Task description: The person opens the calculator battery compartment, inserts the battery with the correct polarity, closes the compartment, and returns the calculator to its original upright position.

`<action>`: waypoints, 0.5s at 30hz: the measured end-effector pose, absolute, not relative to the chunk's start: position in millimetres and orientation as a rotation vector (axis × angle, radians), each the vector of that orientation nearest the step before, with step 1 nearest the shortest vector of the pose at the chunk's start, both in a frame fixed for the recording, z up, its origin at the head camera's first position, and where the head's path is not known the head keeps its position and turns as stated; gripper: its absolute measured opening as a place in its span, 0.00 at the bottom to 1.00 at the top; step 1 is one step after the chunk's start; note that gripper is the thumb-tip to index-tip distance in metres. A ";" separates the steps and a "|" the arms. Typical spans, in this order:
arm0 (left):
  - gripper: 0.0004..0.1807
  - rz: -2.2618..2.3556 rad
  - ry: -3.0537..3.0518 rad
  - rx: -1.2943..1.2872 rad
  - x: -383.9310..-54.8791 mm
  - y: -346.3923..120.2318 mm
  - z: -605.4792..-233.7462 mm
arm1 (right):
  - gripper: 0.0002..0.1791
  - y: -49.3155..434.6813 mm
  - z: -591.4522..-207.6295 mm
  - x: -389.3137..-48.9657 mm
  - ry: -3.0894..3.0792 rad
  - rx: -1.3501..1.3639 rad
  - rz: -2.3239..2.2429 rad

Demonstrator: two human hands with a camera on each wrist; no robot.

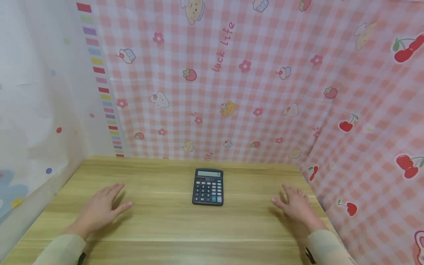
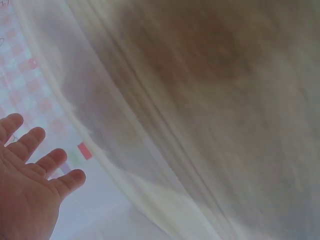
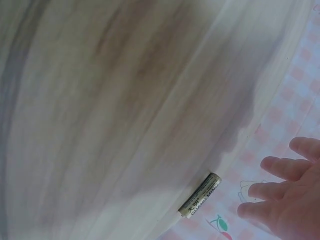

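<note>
A dark desktop calculator (image 1: 208, 187) lies on the wooden table between the two hands, its display at the far end showing a short number. To its left, my left hand (image 1: 101, 209) is held over the table with fingers spread and nothing in them. My right hand (image 1: 294, 207) is likewise empty on the other side, near the table's right edge, thumb pointing inward. In the right wrist view a battery (image 3: 200, 195) with printed lettering lies on the table edge, close to the fingers but apart from them. In the head view the right hand mostly hides that spot.
The pale wooden table (image 1: 172, 224) is bounded at the back by a pink checked cloth (image 1: 205, 92) with printed fruit and cakes. More of this cloth hangs along the right edge. A white sheet (image 1: 39, 92) with coloured spots hangs on the left.
</note>
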State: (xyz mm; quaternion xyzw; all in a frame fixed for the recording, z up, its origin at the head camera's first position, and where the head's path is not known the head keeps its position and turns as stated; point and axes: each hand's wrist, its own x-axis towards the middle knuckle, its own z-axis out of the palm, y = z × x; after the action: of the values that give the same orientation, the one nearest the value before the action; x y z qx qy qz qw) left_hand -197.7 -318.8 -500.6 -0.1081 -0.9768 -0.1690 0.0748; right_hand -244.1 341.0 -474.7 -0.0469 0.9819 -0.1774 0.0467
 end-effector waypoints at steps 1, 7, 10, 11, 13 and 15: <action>0.48 -0.515 -2.926 -0.324 -198.6 -317.8 -500.3 | 0.53 341.0 -474.3 -243.9 3.002 -0.146 -0.545; 0.47 -0.551 -2.901 -0.337 -203.5 -310.8 -497.6 | 0.52 339.2 -473.8 -245.5 3.015 -0.137 -0.562; 0.47 -0.566 -2.886 -0.347 -204.5 -307.0 -499.5 | 0.53 336.4 -474.7 -246.4 3.004 -0.105 -0.584; 0.47 -0.569 -2.883 -0.350 -204.6 -305.7 -500.6 | 0.54 335.5 -474.7 -246.7 2.999 -0.093 -0.597; 0.47 -0.571 -2.880 -0.355 -205.5 -303.6 -503.0 | 0.54 333.7 -475.7 -246.9 2.992 -0.091 -0.619; 0.47 -0.577 -2.878 -0.360 -206.7 -300.9 -504.8 | 0.55 332.6 -476.6 -247.0 2.991 -0.100 -0.637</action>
State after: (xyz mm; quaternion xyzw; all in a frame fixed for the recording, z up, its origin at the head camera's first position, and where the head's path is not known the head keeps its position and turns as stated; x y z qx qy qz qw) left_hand -206.7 -300.9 -504.8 -0.1211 -0.9691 -0.1942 0.0921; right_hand -247.0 332.6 -476.6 -0.0328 0.9767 -0.2081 0.0411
